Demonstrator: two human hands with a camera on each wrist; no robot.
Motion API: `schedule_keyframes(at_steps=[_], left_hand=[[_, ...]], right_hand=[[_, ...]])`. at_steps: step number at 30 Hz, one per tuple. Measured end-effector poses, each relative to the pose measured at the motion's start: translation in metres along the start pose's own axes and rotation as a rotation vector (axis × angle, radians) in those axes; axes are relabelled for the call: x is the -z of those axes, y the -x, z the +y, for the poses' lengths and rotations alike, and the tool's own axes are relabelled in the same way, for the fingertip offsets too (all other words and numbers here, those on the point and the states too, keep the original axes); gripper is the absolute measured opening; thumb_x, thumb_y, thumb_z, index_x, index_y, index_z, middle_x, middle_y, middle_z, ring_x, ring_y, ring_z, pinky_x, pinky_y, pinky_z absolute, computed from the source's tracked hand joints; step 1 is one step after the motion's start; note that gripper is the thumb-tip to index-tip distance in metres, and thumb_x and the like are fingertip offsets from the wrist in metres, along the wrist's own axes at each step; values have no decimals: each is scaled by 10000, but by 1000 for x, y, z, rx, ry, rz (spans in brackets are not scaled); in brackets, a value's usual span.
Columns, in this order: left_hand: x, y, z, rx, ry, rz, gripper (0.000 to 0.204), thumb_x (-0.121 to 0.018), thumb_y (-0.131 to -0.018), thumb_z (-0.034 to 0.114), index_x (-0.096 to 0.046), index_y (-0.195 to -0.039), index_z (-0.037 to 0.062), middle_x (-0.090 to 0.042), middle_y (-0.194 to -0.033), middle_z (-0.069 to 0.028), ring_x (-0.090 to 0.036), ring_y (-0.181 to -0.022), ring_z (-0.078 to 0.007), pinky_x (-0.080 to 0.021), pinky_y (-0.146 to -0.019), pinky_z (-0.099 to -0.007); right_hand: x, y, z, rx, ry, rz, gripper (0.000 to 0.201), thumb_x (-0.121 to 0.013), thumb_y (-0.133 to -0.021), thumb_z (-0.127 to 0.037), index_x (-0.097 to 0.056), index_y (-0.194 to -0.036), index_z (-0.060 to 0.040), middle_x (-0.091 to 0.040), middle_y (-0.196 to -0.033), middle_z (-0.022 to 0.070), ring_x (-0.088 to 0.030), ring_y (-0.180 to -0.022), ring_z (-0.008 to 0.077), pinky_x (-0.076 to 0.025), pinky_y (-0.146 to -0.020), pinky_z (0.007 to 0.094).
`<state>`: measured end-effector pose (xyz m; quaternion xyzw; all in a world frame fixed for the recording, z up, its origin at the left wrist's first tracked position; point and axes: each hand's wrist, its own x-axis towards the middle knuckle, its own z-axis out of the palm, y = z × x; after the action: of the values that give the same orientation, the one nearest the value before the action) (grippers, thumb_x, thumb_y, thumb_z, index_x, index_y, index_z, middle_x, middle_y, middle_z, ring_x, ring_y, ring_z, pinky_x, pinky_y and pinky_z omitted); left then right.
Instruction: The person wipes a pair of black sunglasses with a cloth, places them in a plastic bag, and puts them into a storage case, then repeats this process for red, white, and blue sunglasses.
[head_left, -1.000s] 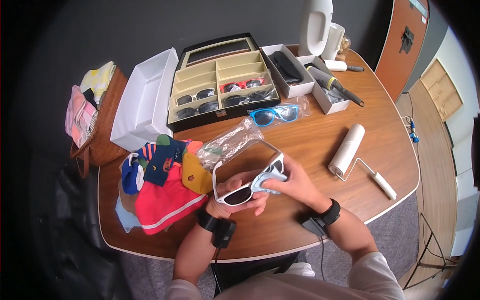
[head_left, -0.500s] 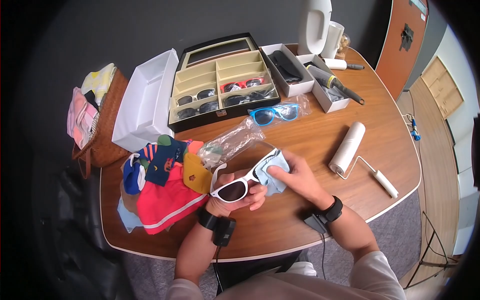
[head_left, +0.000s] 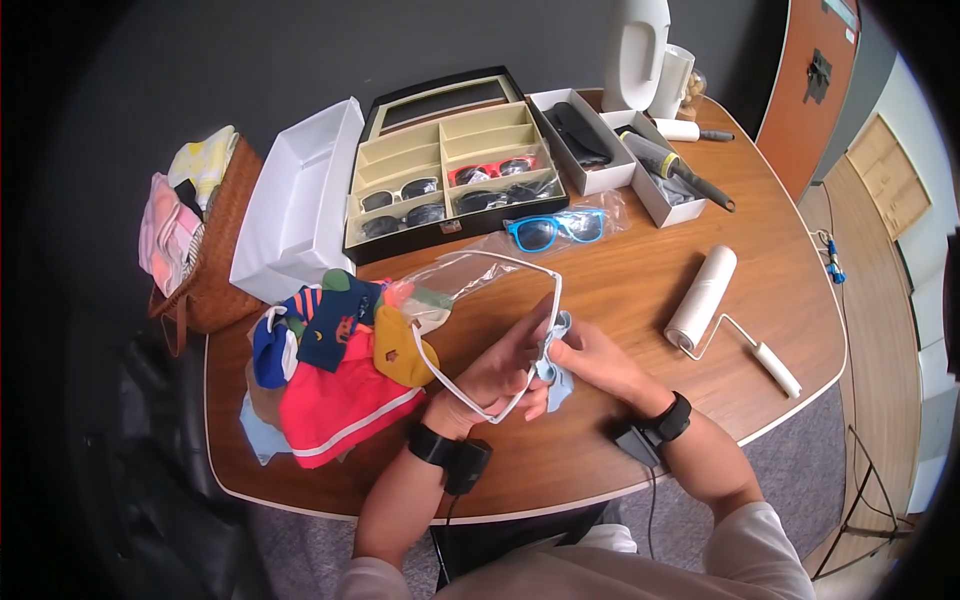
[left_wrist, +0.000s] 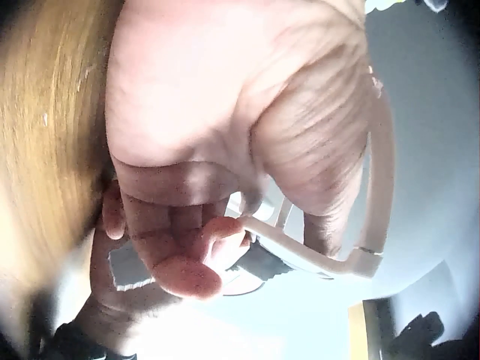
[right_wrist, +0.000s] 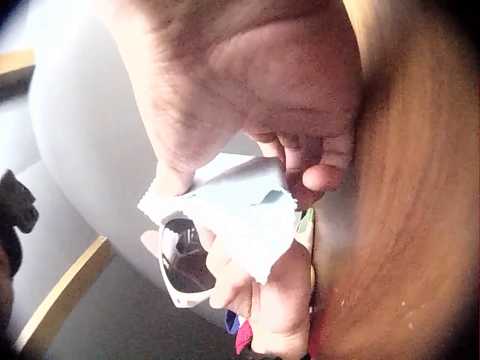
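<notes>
A pair of white-framed sunglasses (right_wrist: 187, 259) is gripped in my left hand (head_left: 485, 375), its temples unfolded and pointing up and away from me in the head view. One dark lens shows in the right wrist view. My right hand (head_left: 608, 365) pinches a light blue cleaning cloth (right_wrist: 255, 217), thumb on top, over the other lens, which the cloth hides. In the left wrist view a white temple (left_wrist: 381, 180) runs past my left thumb. Both hands are close together above the near part of the wooden table (head_left: 640, 440).
A pile of colourful clothes and socks (head_left: 340, 390) lies left. Behind are a white box (head_left: 295, 210), a sunglasses case (head_left: 400, 245) holding several pairs, and blue sunglasses (head_left: 535, 234) on clear plastic. A lint roller (head_left: 703, 297) lies right; a wicker basket (head_left: 225, 240) stands far left.
The sunglasses have been turned so their lenses face away from the head camera and the temples point upward. The cloth stays in my right hand, bunched narrower at the frame's right side.
</notes>
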<state>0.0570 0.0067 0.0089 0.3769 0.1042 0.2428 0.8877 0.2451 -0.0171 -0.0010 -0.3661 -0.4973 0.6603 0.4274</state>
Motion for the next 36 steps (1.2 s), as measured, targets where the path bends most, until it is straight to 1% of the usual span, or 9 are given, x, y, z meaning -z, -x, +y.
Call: schedule_keyframes(at_steps=[3, 5, 6, 9, 12, 17, 23, 27, 36], left_hand=[[-4, -1, -1, -65, -65, 27, 1226, -821, -706, 528, -24, -1571, 184, -554, -1153, -79, -535, -697, -95, -472, -559, -263], [10, -4, -9, -82, -150, 41, 1220, -806, -717, 545, -27, -1571, 155, -535, -1189, -83, -564, -815, -106, -487, -643, -256], [11, -6, -11, -135, -170, 32, 1222, -783, -729, 574, -23, -1567, 110, -516, -1226, -90, -559, -969, -125, -467, -805, -251], [6, -8, -12, -184, -186, 54, 1199, -785, -741, 553, -45, -1564, 93, -525, -1214, -90, -559, -1023, -144, -428, -902, -261], [-4, -10, -15, -231, -231, 192, 1226, -785, -691, 620, -129, -1535, 19, -528, -1074, -22, -550, -980, -104, -455, -833, -225], [-5, -9, -10, -404, -288, 286, 1049, -789, -801, 401, -141, -1528, 12, -524, -1063, -34, -557, -976, -126, -458, -849, -248], [-4, -13, -16, -583, -509, 527, 979, -780, -839, 168, -105, -1532, 16, -559, -1055, -66, -579, -970, -131, -480, -809, -261], [2, -15, -25, -676, -529, 668, 780, -667, -882, -16, -191, -1499, -10, -600, -1035, -93, -612, -895, -135, -497, -787, -241], [-5, -15, -25, -554, -462, 563, 822, -701, -845, -46, -198, -1494, 0, -622, -1043, -119, -627, -918, -149, -510, -810, -256]], right_hand=[[-6, 9, -17, -158, -109, -137, 667, -715, -865, -472, -481, -1250, 21, -635, -1049, 95, -631, -858, 128, -529, -729, 250], [-7, 7, -9, -76, 101, -106, 709, -750, -828, -488, -480, -1256, 9, -623, -1058, 92, -604, -967, 157, -495, -863, 288], [-6, 6, -6, -57, 143, -95, 720, -763, -817, -484, -477, -1260, 6, -620, -1061, 91, -595, -990, 163, -484, -885, 296], [-4, 6, -5, -20, 162, -91, 809, -788, -779, -508, -441, -1307, -3, -605, -1062, 77, -579, -1001, 174, -474, -892, 303], [-3, 4, 3, 42, 161, -101, 842, -732, -797, -579, -418, -1328, -5, -596, -1025, 67, -580, -914, 143, -493, -787, 269], [-9, 6, -3, -70, 107, -161, 839, -569, -873, -664, -386, -1337, 11, -581, -946, 58, -559, -755, 100, -473, -603, 223], [-4, 8, 9, -221, -49, -234, 709, -381, -974, -630, -544, -1177, 29, -614, -897, 70, -567, -744, 102, -488, -628, 235], [-12, 8, 7, -241, -6, -85, 729, -295, -991, -631, -605, -1082, 22, -653, -868, 84, -607, -720, 132, -515, -620, 265], [-10, 5, 12, -308, 15, -5, 735, -218, -1019, -591, -598, -1019, 37, -663, -790, 102, -595, -532, 170, -497, -513, 289]])
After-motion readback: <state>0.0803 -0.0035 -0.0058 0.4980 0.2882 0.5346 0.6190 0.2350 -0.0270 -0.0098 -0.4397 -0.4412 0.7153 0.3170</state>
